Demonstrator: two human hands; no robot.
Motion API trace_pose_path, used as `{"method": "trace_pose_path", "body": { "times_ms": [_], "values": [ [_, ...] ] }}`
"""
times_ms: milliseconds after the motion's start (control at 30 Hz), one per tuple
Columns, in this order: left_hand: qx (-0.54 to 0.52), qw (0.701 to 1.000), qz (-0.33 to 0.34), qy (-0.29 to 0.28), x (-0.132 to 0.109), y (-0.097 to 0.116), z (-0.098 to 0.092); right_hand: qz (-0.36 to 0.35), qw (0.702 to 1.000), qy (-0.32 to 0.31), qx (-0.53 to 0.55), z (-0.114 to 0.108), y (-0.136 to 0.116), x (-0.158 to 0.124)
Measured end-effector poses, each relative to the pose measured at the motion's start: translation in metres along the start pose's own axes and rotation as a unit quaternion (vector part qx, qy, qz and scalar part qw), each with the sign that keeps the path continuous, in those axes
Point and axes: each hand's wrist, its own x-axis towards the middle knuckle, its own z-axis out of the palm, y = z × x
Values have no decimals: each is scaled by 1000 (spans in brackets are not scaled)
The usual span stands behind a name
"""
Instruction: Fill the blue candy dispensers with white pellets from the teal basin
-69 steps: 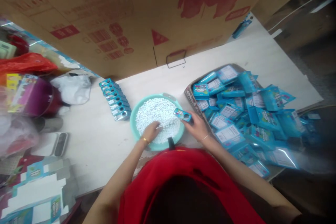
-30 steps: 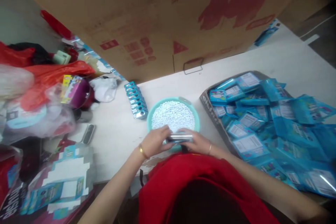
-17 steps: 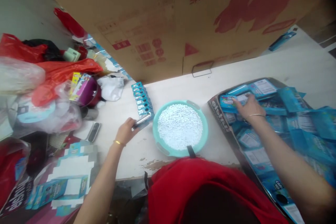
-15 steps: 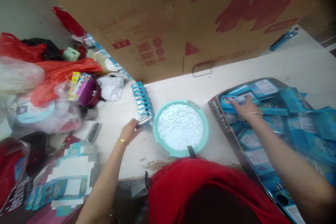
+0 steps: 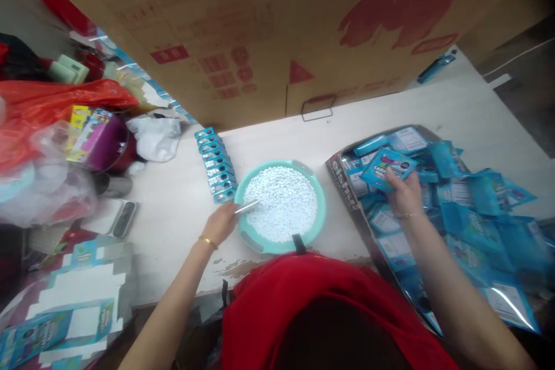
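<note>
Raised since the earlier frame, a blue box (image 5: 381, 166) is pinched in my right hand (image 5: 406, 192) over the tray (image 5: 346, 186), my left hand (image 5: 220, 222) grips a silvery strip (image 5: 248, 206) at the bowl (image 5: 321, 199), and this apparent pick-up next calls for steady hold.

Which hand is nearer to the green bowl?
Left. The left hand is beside the green bowl, at its left rim; the right hand is farther, to its right, holding a blue box.

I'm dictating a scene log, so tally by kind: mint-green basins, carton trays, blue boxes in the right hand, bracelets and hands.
Mint-green basin: 1
Carton tray: 1
Hands: 2, left hand, right hand
Right-hand blue box: 1
Bracelets: 2, gold bracelet, thin bracelet
Total: 7
</note>
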Motion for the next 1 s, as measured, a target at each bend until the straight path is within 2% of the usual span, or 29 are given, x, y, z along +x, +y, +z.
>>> {"method": "trace_pose_path", "body": {
  "times_ms": [67, 100, 167, 267, 367, 467, 567, 733, 867, 933, 1000],
  "values": [
    [18, 999, -14, -47, 14, 21, 15, 14, 997, -66, 41, -3, -14, -24],
    [20, 998, -28, -54, 24, 32, 25, 34, 993, -103, 44, -3, -18, -36],
    [6, 998, -36, -45, 48, 51, 47, 66, 984, -164, 31, 1, -21, -60],
    [-35, 999, -2, -27, 80, 73, 79, 89, 967, -239, 2, 11, -9, -92],
    [-86, 996, 29, -10, 95, 83, 101, 91, 959, -267, -35, 19, 13, -112],
    [-133, 989, 61, -5, 91, 84, 102, 42, 960, -259, -98, 19, 29, -120],
    [-178, 979, 104, 10, 75, 82, 80, -44, 947, -256, -189, 17, 32, -117],
    [-197, 961, 191, 46, 42, 88, 6, -163, 913, -247, -282, 25, 30, -109],
    [-128, 963, 239, -4, 27, 106, -48, -243, 879, -277, -304, 46, 34, -110],
    [-68, 968, 238, -42, 24, 119, -65, -269, 863, -298, -305, 55, 37, -113],
    [2, 975, 211, -76, 22, 135, -78, -289, 852, -312, -305, 62, 39, -116]
  ]
}}
